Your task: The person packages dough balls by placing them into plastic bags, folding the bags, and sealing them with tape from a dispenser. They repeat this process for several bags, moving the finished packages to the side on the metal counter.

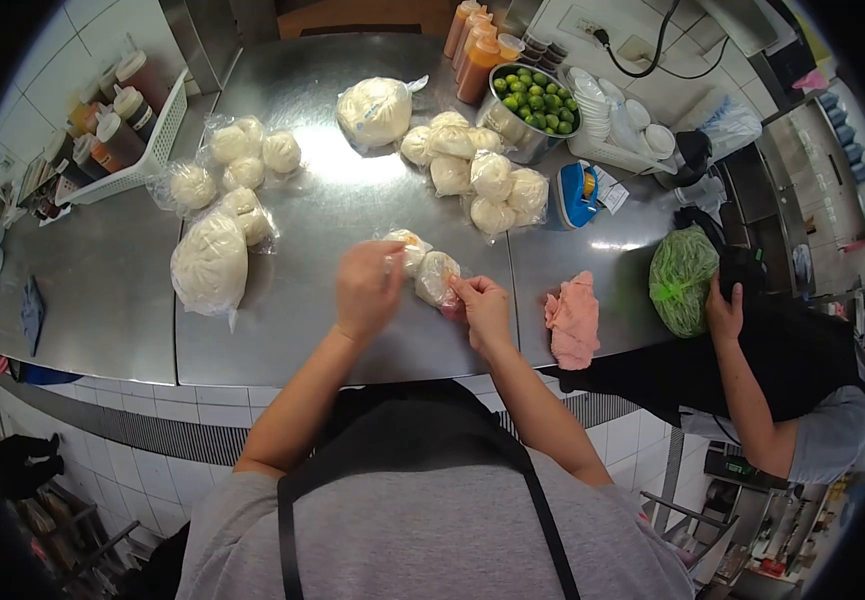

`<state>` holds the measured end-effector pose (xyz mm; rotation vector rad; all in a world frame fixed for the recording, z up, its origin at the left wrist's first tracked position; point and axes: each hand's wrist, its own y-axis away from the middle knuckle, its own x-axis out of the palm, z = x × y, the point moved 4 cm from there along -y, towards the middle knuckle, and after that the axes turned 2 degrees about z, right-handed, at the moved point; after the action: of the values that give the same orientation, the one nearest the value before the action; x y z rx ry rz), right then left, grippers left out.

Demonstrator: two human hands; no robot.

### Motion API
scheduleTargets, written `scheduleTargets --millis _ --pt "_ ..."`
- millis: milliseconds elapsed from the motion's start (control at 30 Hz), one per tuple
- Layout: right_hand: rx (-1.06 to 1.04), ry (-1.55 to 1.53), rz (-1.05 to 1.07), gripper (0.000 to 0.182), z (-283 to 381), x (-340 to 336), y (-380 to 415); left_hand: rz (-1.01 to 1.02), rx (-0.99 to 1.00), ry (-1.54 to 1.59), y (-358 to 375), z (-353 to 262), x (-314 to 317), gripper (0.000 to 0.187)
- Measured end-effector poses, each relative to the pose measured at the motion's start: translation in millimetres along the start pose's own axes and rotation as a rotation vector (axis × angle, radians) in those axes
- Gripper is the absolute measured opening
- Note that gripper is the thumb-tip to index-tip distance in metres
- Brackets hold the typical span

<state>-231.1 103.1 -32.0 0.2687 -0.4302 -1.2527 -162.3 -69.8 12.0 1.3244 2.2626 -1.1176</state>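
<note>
In front of me on the steel table lies a clear plastic bag with two whitish round lumps of food [437, 278] in it. My right hand [482, 308] pinches the near right end of this bag, where something reddish shows under the fingers. My left hand [370, 288] is raised at the bag's left side, slightly blurred, its fingers curled together; what they hold is hidden. Beyond are more bagged white lumps [492, 180] and a large knotted bag of white food [374, 110]. To the left lie another large knotted bag [209, 265] and several small bagged lumps [242, 150].
A pink cloth [573, 318] and a blue tape dispenser [578, 195] lie to the right. Behind stand a pot of green citrus fruit [537, 105] and sauce bottles [477, 65]. At right, a co-worker's hand [724, 310] touches a green bag [684, 280]. A bottle basket [157, 140] stands left.
</note>
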Motion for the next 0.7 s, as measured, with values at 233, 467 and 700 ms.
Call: scheduleTargets --millis 233,467,700 --pt "-0.009 -0.039 -0.121 0.022 29 -40 -7 0.137 -0.174 -0.309 3 -18 40 0.084" --pt "-0.293 -0.116 -0.582 0.017 125 -167 -103 0.125 -0.190 -0.292 7 -13 40 0.091" --pt "0.110 -0.309 -0.233 0.009 106 -205 -172 0.148 -0.203 -0.294 6 -15 39 0.089"
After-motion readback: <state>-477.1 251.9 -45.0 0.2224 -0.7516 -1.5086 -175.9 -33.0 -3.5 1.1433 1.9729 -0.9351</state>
